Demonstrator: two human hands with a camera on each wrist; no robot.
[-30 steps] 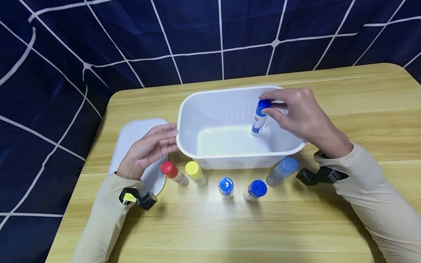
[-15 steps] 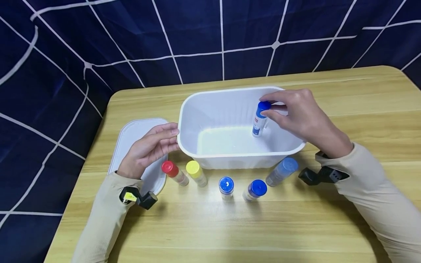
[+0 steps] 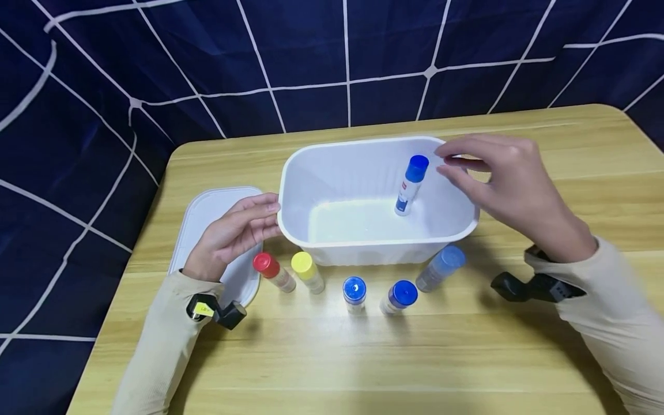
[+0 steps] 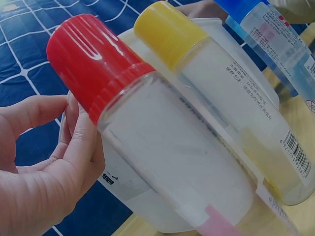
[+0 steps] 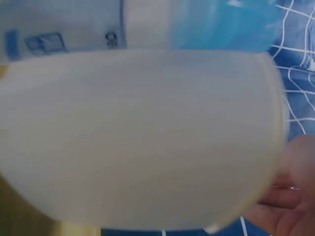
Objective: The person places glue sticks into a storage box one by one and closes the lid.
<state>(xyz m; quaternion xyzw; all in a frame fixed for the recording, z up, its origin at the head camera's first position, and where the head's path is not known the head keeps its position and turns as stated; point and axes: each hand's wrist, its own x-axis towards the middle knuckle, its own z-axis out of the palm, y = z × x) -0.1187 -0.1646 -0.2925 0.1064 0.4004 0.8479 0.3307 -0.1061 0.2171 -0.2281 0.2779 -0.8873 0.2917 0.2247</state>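
Note:
A glue stick (image 3: pixel 408 185) with a blue cap and white label stands upright inside the white plastic box (image 3: pixel 332 252), toward its right end. My right hand (image 3: pixel 510 173) is over the box's right rim, apart from the cap, thumb and forefinger parted with nothing between them. At the other end, my left hand (image 3: pixel 240 230) holds the box's left rim with thumb and fingertips. Along the box's front stand a red-capped glue stick (image 3: pixel 275 273), a yellow-capped one (image 4: pixel 231 108), two dark-blue-capped glue sticks (image 3: pixel 355 295) and a pale-blue one (image 3: pixel 440 268).
Under and beside my left hand lies a white lid (image 3: pixel 199 210) on the wooden table (image 3: pixel 332 363). A dark blue cloth with white lines (image 3: pixel 311 57) hangs behind the table and at its left side.
My right hand has let go of the blue-capped glue stick and moved right and away from it. The glue stick stays standing in the box. My left hand stays at the rim.

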